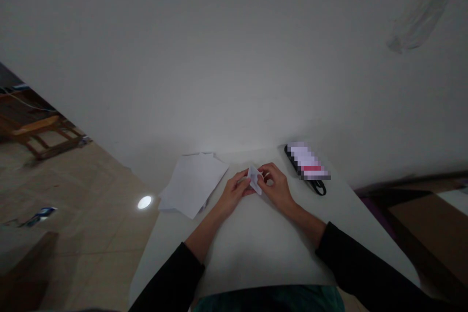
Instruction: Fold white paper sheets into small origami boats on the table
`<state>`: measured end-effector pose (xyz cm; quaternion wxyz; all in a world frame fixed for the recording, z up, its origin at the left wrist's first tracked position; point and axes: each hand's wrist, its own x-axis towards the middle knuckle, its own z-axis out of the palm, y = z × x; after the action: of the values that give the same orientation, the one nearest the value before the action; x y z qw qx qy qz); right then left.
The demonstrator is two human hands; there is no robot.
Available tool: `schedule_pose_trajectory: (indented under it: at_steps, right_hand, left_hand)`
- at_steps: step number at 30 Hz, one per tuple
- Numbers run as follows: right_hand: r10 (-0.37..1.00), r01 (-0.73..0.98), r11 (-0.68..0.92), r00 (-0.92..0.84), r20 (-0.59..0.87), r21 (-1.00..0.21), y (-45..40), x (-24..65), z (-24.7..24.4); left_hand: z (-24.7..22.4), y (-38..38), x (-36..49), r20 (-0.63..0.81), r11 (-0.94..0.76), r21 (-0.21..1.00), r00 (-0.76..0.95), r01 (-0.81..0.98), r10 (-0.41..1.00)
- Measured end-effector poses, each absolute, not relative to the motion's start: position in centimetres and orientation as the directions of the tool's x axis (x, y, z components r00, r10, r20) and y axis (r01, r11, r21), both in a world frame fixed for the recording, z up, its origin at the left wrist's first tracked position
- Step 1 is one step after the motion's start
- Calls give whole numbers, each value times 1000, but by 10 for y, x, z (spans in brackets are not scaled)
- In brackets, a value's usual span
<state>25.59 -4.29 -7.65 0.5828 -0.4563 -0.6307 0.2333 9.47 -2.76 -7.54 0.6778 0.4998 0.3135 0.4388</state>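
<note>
A small folded piece of white paper [255, 181] is held up between my two hands over the white table. My left hand [236, 190] pinches its left side, thumb in front and fingers behind. On the right side, my right hand [275, 184] grips it with the thumb at its face and the fingers curled near its top edge. The fold's inner layers are too small to make out. To the left of my hands lies a loose stack of white paper sheets [193, 180], slightly fanned out.
A phone [307, 161] with a black case and strap lies at the table's back right, its screen pixelated. The white table [256, 248] meets a pale wall [234, 58] behind. A wooden chair [40, 129] stands on the tiled floor at left; a brown board-like surface [431, 224] is at right.
</note>
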Motion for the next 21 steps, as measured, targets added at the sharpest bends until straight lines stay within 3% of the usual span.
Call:
schedule_pose_trajectory:
  at_steps: [4, 9, 17, 21]
  right_hand:
    - [923, 123, 343, 142, 359, -931, -38, 256, -82]
    - [962, -38, 252, 122, 246, -967, -33, 258, -85]
    - [912, -12, 392, 137, 387, -920, -31, 259, -92]
    - [907, -24, 411, 113, 406, -912, -32, 256, -90]
  left_hand:
    - [-78, -26, 95, -14, 150, 941, 407, -303, 913]
    - [-79, -24, 94, 0, 157, 926, 417, -342, 909]
    - [-77, -24, 94, -7, 134, 933, 354, -334, 935]
    - [-78, -22, 93, 15, 33, 984, 272, -173, 962]
